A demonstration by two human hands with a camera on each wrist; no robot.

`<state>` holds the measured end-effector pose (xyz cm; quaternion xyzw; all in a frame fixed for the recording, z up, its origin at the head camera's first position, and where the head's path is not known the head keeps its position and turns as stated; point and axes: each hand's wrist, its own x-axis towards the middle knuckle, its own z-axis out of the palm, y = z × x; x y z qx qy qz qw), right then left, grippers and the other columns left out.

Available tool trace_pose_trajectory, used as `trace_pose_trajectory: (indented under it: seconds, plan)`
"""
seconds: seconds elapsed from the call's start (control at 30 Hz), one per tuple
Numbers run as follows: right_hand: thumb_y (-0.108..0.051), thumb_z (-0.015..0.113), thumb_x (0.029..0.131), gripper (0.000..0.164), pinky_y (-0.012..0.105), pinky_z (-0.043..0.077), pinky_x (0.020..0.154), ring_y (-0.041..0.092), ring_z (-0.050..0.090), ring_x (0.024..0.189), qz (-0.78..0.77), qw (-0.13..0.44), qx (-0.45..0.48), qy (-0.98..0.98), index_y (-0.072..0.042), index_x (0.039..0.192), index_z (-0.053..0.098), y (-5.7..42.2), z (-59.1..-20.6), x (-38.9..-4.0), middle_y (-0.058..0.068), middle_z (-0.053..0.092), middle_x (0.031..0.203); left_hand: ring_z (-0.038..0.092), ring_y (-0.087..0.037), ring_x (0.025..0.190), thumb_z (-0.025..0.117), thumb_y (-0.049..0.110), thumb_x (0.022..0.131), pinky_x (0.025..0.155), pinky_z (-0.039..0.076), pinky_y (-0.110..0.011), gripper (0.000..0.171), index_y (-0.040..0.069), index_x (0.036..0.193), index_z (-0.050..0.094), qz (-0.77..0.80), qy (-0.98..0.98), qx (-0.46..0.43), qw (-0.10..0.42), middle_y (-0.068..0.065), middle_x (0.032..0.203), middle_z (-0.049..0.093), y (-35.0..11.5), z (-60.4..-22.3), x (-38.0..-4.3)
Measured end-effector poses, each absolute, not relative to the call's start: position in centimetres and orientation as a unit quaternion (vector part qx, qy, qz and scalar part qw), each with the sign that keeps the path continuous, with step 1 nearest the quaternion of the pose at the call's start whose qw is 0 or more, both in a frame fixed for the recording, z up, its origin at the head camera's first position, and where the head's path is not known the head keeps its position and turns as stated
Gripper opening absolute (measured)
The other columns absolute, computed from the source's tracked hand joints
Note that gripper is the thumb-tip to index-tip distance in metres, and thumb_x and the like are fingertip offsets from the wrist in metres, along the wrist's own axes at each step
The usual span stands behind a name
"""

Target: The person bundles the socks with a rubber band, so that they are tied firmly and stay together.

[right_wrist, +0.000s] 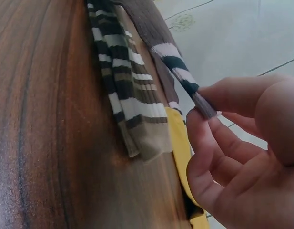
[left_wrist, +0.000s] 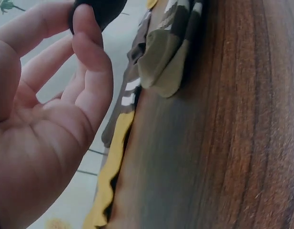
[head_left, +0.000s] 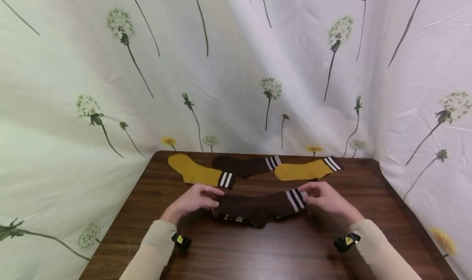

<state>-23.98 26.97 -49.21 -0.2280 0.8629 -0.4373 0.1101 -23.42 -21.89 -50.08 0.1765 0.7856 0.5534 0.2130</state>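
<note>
Your left hand (head_left: 194, 199) and right hand (head_left: 326, 197) pinch the near brown sock (head_left: 254, 206).
Uneven release could drop it crooked on the striped socks (right_wrist: 143, 109).

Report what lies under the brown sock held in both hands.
Striped socks lie on the table beneath the brown sock, their edge peeking out in the head view. The brown sock covers most of them there; anything under them is hidden.

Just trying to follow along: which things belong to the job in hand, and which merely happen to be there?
Likely the job:
- brown sock, pinched by left hand and right hand
- second brown sock
- two yellow socks
- striped socks

Merely there, it seems:
- table
- dandelion-print cloth
- wrist cameras
</note>
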Motion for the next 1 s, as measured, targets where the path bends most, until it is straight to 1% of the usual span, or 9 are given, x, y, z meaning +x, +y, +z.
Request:
trace_pose_trajectory:
  seconds: [0.17, 0.27, 0.4, 0.5, 0.63, 0.73, 0.87, 1.0]
  plan:
    - [-0.010, 0.072, 0.099, 0.027, 0.029, 0.056, 0.075, 0.018, 0.065, 0.089, -0.425, 0.098, -0.217, 0.873, -0.007, 0.125, 0.073, 26.8, -49.9, -24.3, 0.011, 0.070, 0.110, 0.071, -0.021, 0.084, 0.076, 0.008, 0.095, 0.077, 0.060, -0.038, 0.036, 0.001, 0.131, 0.072, 0.544, 0.799, 0.173, 0.190, -0.022, 0.136, 0.066, -21.4, -50.4, -23.5]
    - [-0.008, 0.072, 0.098, 0.026, 0.030, 0.056, 0.074, 0.018, 0.065, 0.088, -0.420, 0.094, -0.210, 0.878, -0.008, 0.124, 0.073, 26.7, -50.3, -24.4, 0.010, 0.070, 0.109, 0.071, -0.017, 0.085, 0.076, 0.006, 0.095, 0.077, 0.060, -0.034, 0.037, -0.001, 0.131, 0.072, 0.539, 0.803, 0.173, 0.188, -0.023, 0.137, 0.066, -21.2, -50.7, -23.6]
    - [-0.007, 0.071, 0.099, 0.025, 0.032, 0.057, 0.072, 0.020, 0.065, 0.088, -0.418, 0.095, -0.195, 0.882, -0.009, 0.123, 0.073, 26.6, -50.9, -24.7, 0.009, 0.069, 0.108, 0.072, -0.013, 0.085, 0.075, 0.004, 0.096, 0.077, 0.060, -0.032, 0.037, -0.003, 0.132, 0.071, 0.528, 0.810, 0.180, 0.182, -0.025, 0.140, 0.063, -21.0, -51.1, -23.7]
    - [-0.006, 0.072, 0.099, 0.024, 0.031, 0.057, 0.070, 0.018, 0.066, 0.087, -0.414, 0.091, -0.190, 0.886, -0.010, 0.122, 0.073, 26.5, -51.3, -24.8, 0.008, 0.070, 0.107, 0.071, -0.013, 0.083, 0.074, 0.003, 0.095, 0.074, 0.059, -0.032, 0.037, -0.004, 0.131, 0.070, 0.524, 0.813, 0.186, 0.175, -0.027, 0.138, 0.063, -20.9, -51.3, -23.8]
    - [-0.005, 0.072, 0.098, 0.024, 0.030, 0.056, 0.068, 0.017, 0.066, 0.084, -0.405, 0.079, -0.202, 0.888, -0.008, 0.122, 0.073, 26.4, -51.5, -25.0, 0.008, 0.071, 0.105, 0.068, -0.012, 0.078, 0.074, 0.003, 0.095, 0.071, 0.058, -0.033, 0.036, -0.003, 0.130, 0.072, 0.514, 0.820, 0.186, 0.170, -0.025, 0.135, 0.066, -20.8, -51.7, -23.9]
    - [-0.004, 0.072, 0.097, 0.024, 0.030, 0.055, 0.067, 0.018, 0.064, 0.081, -0.398, 0.074, -0.207, 0.890, -0.008, 0.121, 0.073, 26.3, -51.5, -25.0, 0.007, 0.071, 0.102, 0.067, -0.011, 0.080, 0.075, 0.004, 0.094, 0.072, 0.057, -0.031, 0.035, 0.000, 0.129, 0.073, 0.505, 0.826, 0.181, 0.171, -0.021, 0.135, 0.067, -20.7, -51.8, -23.9]
    - [-0.003, 0.072, 0.096, 0.023, 0.029, 0.054, 0.067, 0.016, 0.063, 0.080, -0.387, 0.066, -0.212, 0.895, -0.009, 0.119, 0.073, 26.3, -51.5, -25.0, 0.006, 0.071, 0.101, 0.068, -0.011, 0.084, 0.076, 0.004, 0.094, 0.074, 0.057, -0.028, 0.034, 0.002, 0.128, 0.074, 0.505, 0.827, 0.174, 0.175, -0.020, 0.136, 0.067, -20.5, -52.0, -23.9]
    - [-0.002, 0.073, 0.096, 0.023, 0.029, 0.054, 0.067, 0.012, 0.062, 0.077, -0.375, 0.058, -0.219, 0.899, -0.008, 0.118, 0.073, 26.3, -51.7, -25.0, 0.006, 0.071, 0.100, 0.068, -0.013, 0.086, 0.076, 0.006, 0.095, 0.075, 0.057, -0.029, 0.033, 0.002, 0.128, 0.075, 0.506, 0.826, 0.170, 0.180, -0.021, 0.137, 0.066, -20.5, -51.9, -23.8]
